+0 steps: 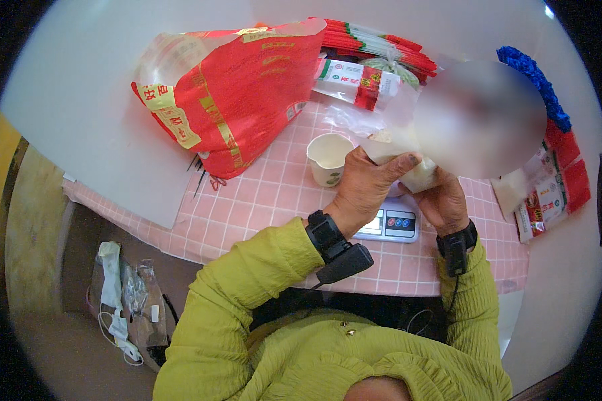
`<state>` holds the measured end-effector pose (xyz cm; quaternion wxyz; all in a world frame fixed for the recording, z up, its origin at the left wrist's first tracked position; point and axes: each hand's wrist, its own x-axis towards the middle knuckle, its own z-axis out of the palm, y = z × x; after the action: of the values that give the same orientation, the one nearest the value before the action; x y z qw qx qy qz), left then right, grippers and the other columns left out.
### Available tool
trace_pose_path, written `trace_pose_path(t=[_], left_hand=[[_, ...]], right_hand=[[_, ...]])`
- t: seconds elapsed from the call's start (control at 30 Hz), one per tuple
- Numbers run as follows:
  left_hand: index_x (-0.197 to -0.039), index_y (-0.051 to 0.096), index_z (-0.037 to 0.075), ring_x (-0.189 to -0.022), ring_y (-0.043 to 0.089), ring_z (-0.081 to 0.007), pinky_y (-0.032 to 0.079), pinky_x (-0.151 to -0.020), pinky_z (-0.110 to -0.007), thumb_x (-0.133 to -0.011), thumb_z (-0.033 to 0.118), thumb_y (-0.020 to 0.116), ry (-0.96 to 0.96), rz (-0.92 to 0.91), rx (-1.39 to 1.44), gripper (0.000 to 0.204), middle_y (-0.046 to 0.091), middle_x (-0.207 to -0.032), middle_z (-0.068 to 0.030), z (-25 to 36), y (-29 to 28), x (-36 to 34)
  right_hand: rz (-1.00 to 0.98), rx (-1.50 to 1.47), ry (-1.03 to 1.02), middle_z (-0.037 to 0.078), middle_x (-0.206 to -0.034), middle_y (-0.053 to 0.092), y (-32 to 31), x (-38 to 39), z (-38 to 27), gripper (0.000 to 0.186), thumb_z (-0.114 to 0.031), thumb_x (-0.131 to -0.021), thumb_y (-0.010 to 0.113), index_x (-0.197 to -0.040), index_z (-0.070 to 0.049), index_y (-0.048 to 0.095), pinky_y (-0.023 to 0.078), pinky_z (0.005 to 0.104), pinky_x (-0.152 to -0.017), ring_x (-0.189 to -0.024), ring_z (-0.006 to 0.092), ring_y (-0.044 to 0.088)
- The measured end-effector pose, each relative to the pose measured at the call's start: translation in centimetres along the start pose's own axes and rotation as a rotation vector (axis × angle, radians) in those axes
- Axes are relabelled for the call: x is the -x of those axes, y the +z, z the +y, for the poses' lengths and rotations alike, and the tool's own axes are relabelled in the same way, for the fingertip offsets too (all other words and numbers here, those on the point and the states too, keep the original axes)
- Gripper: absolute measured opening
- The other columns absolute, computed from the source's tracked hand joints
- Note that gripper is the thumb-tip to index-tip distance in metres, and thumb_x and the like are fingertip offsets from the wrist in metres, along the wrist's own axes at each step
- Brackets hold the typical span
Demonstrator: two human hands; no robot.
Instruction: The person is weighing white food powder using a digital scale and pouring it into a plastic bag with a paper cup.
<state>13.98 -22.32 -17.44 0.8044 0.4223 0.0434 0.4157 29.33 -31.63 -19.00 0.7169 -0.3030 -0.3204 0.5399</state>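
My left hand [368,184] is closed on the edge of a whitish see-through bag [419,176], with the thumb across its front. From the right, my right hand [445,202] grips the same bag low on its side. Pale contents show in the bag, but I cannot make out what they are; its upper right is lost in a blur. Partly under my hands lies a kitchen scale [400,225] with a lit display and round buttons. Left of the bag stands a small white cup [329,159] with a green leaf print.
A large red and gold bag [247,93] stands at the back left. Behind my hands lie a stack of red-and-white packets [381,50] and clear plastic. More flat packets [552,194] and a blue ruffled item [535,80] sit at the right. The table has a pink checked cloth [227,214].
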Motion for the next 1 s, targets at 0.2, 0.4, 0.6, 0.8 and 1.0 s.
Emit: trace_pose_path(t=[0.2, 0.4, 0.6, 0.8, 1.0], left_hand=[[-0.12, 0.062, 0.001, -0.099, 0.061, -0.0105, 0.049, -0.089, -0.029, -0.091, 0.03, 0.074, 0.073, -0.017, -0.191, 0.041, 0.069, -0.11, -0.0044, -0.2, -0.3, 0.6], [-0.124, 0.057, 0.002, -0.104, 0.057, -0.0129, 0.048, -0.092, -0.031, -0.094, 0.05, 0.064, -0.064, 0.037, -0.123, 0.057, 0.064, -0.115, -0.0056, -1.2, -0.5, 1.0], [-0.133, 0.048, 0.003, -0.105, 0.056, -0.014, 0.052, -0.081, -0.03, -0.098, 0.049, 0.057, -0.152, -0.002, -0.201, 0.058, 0.059, -0.119, -0.0074, -1.5, -1.0, 1.3], [-0.135, 0.045, 0.008, -0.097, 0.062, -0.021, 0.053, -0.077, -0.034, -0.1, 0.024, 0.056, -0.309, -0.061, -0.002, 0.039, 0.059, -0.121, -0.009, -0.9, -1.7, 1.3], [-0.131, 0.048, 0.005, -0.1, 0.065, -0.0261, 0.054, -0.083, -0.04, -0.096, 0.009, 0.054, -0.281, -0.067, 0.172, 0.037, 0.061, -0.119, -0.0124, -1.1, -2.0, 1.4]], right_hand=[[0.05, 0.043, -0.06, 0.01, -0.131, 0.058, -0.4, -0.1, -0.7, 0.057, -0.039, -0.095, 0.064, -0.14, -0.011, 0.044, 0.058, 0.0439, -0.081, -0.114, 0.028, 0.062], [0.11, 0.125, -0.141, 0.01, -0.128, 0.059, -0.8, -0.3, -1.1, 0.053, -0.038, -0.097, 0.062, -0.138, -0.01, 0.045, 0.059, 0.0397, -0.076, -0.11, 0.0262, 0.063], [0.122, 0.274, -0.168, 0.007, -0.13, 0.059, -2.2, -0.3, -1.5, 0.057, -0.045, -0.096, 0.061, -0.14, -0.012, 0.045, 0.056, 0.0375, -0.08, -0.113, 0.0233, 0.061], [0.136, 0.336, -0.203, 0.008, -0.133, 0.057, -2.2, -0.5, -1.3, 0.057, -0.042, -0.097, 0.06, -0.14, -0.009, 0.044, 0.052, 0.0406, -0.093, -0.12, 0.0234, 0.058], [0.201, 0.331, -0.264, 0.009, -0.128, 0.058, -1.3, -0.4, -0.7, 0.047, -0.029, -0.098, 0.062, -0.135, -0.004, 0.047, 0.049, 0.0383, -0.099, -0.118, 0.0222, 0.058]])
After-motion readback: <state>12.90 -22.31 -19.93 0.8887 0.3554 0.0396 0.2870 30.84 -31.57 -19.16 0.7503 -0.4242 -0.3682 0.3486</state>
